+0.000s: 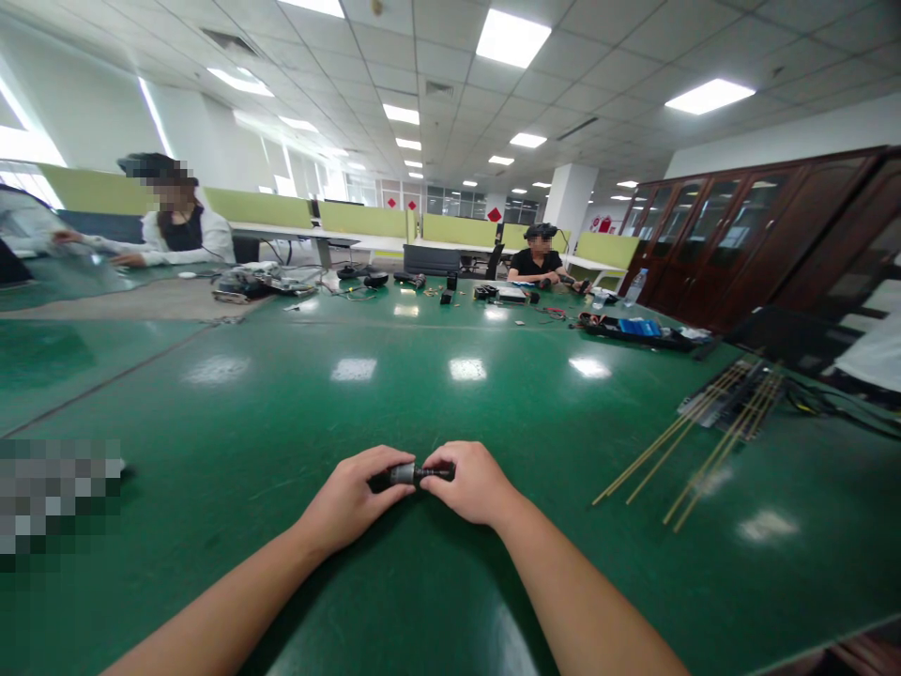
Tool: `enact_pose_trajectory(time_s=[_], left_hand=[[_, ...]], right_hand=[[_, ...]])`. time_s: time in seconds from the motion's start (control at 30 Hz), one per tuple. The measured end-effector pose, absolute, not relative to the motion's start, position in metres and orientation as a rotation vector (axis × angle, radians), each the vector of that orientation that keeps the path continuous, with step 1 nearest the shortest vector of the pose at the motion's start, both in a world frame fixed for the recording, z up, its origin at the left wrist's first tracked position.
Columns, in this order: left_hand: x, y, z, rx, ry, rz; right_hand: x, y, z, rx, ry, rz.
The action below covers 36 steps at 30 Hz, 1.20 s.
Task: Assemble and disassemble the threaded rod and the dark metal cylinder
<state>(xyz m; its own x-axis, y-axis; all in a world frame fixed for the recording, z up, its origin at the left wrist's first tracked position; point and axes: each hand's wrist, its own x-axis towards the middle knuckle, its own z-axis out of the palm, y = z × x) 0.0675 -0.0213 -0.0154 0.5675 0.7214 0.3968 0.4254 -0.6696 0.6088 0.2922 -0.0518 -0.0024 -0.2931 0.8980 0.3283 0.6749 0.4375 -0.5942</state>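
Low over the green table (302, 394), both hands meet around a small part. My left hand (348, 493) is closed on a grey metal cylinder (403, 473) with a dark end, which looks like a small motor. From its right end a thin dark rod (431, 471) sticks out, lying nearly level. My right hand (468, 481) pinches that rod between thumb and fingers. Fingers cover both outer ends, so I cannot tell the exact kind of part or whether rod and cylinder are joined.
Several thin wooden sticks (725, 451) lie at the right. Behind them is a black tray (633, 330) with blue items. Far across the table, a person (539, 258) sits among small black parts (450, 282). Another person (179, 225) sits at the left.
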Motion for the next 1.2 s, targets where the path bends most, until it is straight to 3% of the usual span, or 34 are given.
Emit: enact_pose_trajectory(time_s=[1.2], left_hand=[[0.067, -0.021, -0.016, 2.367, 0.928, 0.915]], right_hand=[[0.294, -0.054, 0.005, -1.396, -2.104, 0.452]])
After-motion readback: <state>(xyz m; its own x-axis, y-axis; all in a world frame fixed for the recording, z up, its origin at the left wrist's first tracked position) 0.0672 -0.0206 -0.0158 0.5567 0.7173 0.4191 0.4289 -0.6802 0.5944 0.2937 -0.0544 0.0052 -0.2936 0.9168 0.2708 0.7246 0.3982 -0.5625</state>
